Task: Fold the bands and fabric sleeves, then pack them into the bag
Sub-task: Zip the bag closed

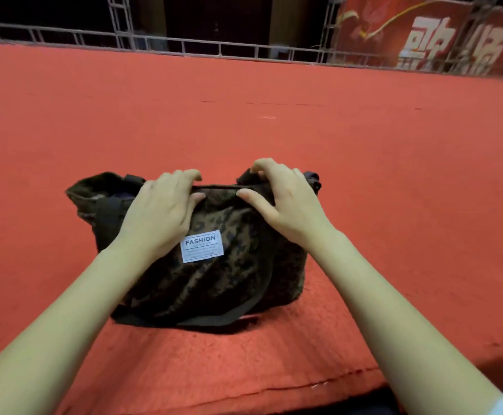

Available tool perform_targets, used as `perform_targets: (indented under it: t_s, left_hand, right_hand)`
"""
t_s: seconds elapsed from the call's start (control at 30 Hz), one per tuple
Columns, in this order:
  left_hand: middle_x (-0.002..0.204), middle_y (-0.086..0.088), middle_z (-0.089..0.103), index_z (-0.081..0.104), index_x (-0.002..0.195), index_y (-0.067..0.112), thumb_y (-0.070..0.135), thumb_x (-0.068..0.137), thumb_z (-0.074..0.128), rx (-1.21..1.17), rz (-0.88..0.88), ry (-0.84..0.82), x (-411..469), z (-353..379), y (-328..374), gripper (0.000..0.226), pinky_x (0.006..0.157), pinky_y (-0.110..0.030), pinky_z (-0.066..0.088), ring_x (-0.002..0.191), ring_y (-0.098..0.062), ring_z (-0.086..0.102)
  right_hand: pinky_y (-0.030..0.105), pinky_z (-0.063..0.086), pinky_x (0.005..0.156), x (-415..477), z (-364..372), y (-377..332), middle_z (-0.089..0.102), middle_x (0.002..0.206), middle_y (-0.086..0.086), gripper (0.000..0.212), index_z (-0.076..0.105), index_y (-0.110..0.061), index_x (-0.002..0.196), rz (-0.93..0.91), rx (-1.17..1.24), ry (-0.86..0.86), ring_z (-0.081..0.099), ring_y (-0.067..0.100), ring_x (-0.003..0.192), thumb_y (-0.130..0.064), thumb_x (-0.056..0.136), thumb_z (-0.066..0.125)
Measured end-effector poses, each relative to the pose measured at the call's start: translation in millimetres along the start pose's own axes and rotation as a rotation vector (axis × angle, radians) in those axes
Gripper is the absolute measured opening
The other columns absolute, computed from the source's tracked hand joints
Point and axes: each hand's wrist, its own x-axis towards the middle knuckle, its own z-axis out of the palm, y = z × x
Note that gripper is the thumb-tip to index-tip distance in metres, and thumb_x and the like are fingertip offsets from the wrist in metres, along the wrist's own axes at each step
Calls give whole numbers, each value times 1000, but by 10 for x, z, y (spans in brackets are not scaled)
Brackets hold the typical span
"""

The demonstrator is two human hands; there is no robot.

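Both hands — left (160, 211), right (286, 202) — pinch the bag's (229, 283) top edge.

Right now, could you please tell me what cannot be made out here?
Head view:
- Inside the bag: hidden by its near wall and by the left hand and right hand gripping its rim, so any bands or sleeves go unseen.
- Small print on the label: too small.
- Banner: cut off by the right edge.

I am logging the soft leopard-print fabric bag (229, 283) as dark brown with black blotches; its rectangular sewn label (203, 246) is reading white with black lettering. The felt carpet (274, 115) is showing flat orange-red.
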Motion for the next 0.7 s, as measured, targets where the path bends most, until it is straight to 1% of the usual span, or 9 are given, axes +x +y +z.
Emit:
perform_targets:
  t_s: [0.1, 0.17, 0.23, 0.3, 0.37, 0.43, 0.5, 0.6, 0.7]
  left_hand:
    - [94, -11, 58, 55, 113, 8, 45, 94, 30, 88, -30, 13, -44, 1, 188, 48, 70, -41, 41, 82, -33, 55]
    - [101, -11, 58, 57, 114, 8, 44, 95, 31, 42, -31, 37, 33, 23, 439, 49, 72, -40, 42, 86, -33, 55]
    - [107, -11, 59, 58, 117, 9, 41, 95, 32, -45, -9, 58, 164, 66, 739, 47, 74, -40, 45, 90, -33, 56]
    - [112, -10, 60, 59, 121, 11, 41, 95, 32, -134, 6, 59, 298, 117, 1028, 48, 78, -40, 46, 95, -32, 57]
    - [116, -6, 61, 60, 122, 13, 46, 94, 32, -182, -1, 36, 415, 159, 1236, 51, 86, -42, 45, 103, -29, 55]
    - [120, -1, 61, 62, 122, 17, 50, 92, 33, -125, -8, 19, 496, 211, 1367, 53, 101, -45, 35, 113, -28, 51]
    - [120, 1, 62, 61, 123, 18, 49, 93, 36, -99, 32, -12, 563, 263, 1455, 50, 109, -43, 23, 118, -27, 48]
    - [126, -1, 60, 50, 135, 20, 40, 98, 42, -166, 88, -162, 656, 317, 1516, 43, 101, -37, 34, 118, -25, 50]
    - [124, 3, 57, 52, 133, 28, 35, 99, 42, -167, 77, -201, 686, 353, 1514, 37, 91, -38, 40, 112, -23, 50]
  right_hand:
    - [37, 36, 83, -116, -95, 181, 64, 98, 1, 48, 59, -12, 113, 129, 142, 19, 56, 22, 93, -46, 93, 32]
    - [40, 40, 88, -198, -119, 363, 65, 99, 4, 44, 65, -11, 104, 264, 252, 39, 57, 23, 97, -37, 97, 31]
    - [41, 41, 89, -295, -132, 515, 65, 97, 8, 43, 68, -9, 98, 395, 278, 40, 57, 24, 97, -34, 98, 32]
    - [37, 42, 88, -391, -176, 615, 66, 96, 7, 39, 67, -10, 98, 519, 349, 1, 58, 20, 94, -31, 102, 35]
    - [32, 46, 82, -464, -224, 651, 64, 91, 1, 33, 65, -15, 95, 654, 613, -49, 58, 14, 85, -31, 102, 37]
    - [30, 50, 73, -516, -233, 657, 60, 82, -1, 32, 63, -18, 91, 772, 851, -83, 57, 12, 77, -33, 101, 38]
    - [29, 51, 70, -561, -204, 687, 59, 75, -2, 31, 63, -15, 93, 821, 946, -71, 57, 7, 71, -34, 101, 40]
    - [28, 50, 65, -594, -175, 708, 59, 76, -2, 26, 59, -10, 96, 827, 1031, -55, 58, 3, 65, -31, 100, 43]
    - [21, 43, 55, -600, -178, 687, 57, 77, -3, 26, 55, -15, 89, 833, 1107, -37, 56, 5, 60, -33, 100, 41]
